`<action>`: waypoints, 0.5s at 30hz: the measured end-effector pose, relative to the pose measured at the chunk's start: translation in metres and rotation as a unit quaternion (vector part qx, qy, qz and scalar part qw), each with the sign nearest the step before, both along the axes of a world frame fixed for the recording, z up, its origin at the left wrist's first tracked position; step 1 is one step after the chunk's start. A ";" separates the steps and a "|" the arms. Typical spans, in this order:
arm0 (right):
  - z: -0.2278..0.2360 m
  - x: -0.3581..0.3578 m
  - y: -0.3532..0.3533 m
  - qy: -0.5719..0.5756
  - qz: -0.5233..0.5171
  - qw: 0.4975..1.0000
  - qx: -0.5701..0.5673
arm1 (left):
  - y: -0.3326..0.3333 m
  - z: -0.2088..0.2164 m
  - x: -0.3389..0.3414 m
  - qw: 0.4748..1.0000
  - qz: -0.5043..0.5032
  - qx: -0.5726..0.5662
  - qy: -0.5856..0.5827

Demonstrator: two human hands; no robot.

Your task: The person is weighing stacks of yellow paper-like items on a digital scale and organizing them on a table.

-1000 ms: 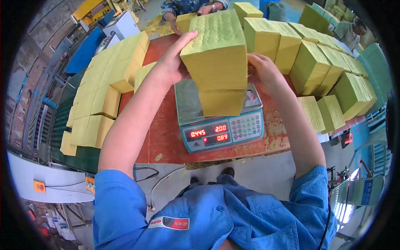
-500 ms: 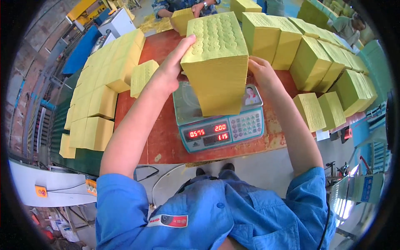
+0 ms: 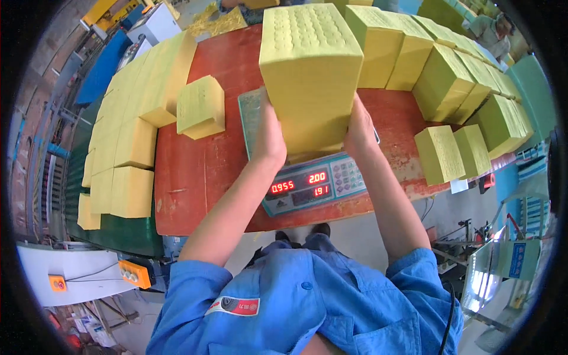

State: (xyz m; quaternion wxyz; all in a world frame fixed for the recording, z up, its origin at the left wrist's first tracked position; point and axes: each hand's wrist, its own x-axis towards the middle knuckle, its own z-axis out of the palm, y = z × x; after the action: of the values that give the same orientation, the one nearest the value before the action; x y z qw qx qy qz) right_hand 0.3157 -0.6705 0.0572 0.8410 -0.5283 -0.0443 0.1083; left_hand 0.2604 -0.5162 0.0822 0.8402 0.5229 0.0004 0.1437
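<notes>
A tall stack of yellow paper (image 3: 310, 89), its top punched with rows of round scalloped marks, stands upright between my hands over an electronic scale (image 3: 296, 198). My left hand (image 3: 270, 135) presses against the stack's left side near the bottom. On the opposite side my right hand (image 3: 359, 130) grips it at about the same height. The stack hides most of the scale's pan, so I cannot tell whether its base touches it. Red lit digits and a keypad show on the scale's front. Left of the scale, a smaller yellow paper stack (image 3: 201, 107) rests on the red table (image 3: 183, 195).
Rows of yellow paper blocks (image 3: 133, 142) line the left, on a green surface. More tall blocks (image 3: 441, 80) crowd the table's right side, with two smaller ones (image 3: 441, 155) nearer me. A person (image 3: 492, 36) is at the far right. Loose yellow paper (image 3: 216, 21) lies beyond the table.
Both my hands have slid down from the stack's upper sides to its lower sides. The stack now looks larger and nearer. The scale's lit digits have changed.
</notes>
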 end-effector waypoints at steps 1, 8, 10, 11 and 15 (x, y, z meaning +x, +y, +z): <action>0.006 0.009 0.005 0.026 0.009 0.999 0.018 | 0.002 0.003 0.009 1.000 -0.011 -0.019 0.004; 0.012 0.033 0.021 -0.028 0.024 0.999 -0.006 | 0.010 0.009 0.032 0.998 0.018 -0.048 0.020; 0.005 0.033 0.011 -0.044 0.015 0.998 0.030 | 0.012 0.006 0.019 0.999 0.031 -0.005 0.013; 0.003 0.031 0.002 -0.041 0.019 0.999 0.026 | 0.015 0.003 0.010 0.998 0.038 0.040 0.007; -0.001 -0.018 -0.037 -0.079 -0.036 0.996 0.015 | 0.049 -0.018 -0.062 0.996 0.086 0.016 0.019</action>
State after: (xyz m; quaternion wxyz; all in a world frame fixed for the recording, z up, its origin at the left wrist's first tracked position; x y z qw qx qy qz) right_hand 0.2976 -0.7072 0.0565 0.8459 -0.5240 -0.0933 0.0353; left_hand 0.1985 -0.4676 0.0645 0.8159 0.5371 0.0595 0.2055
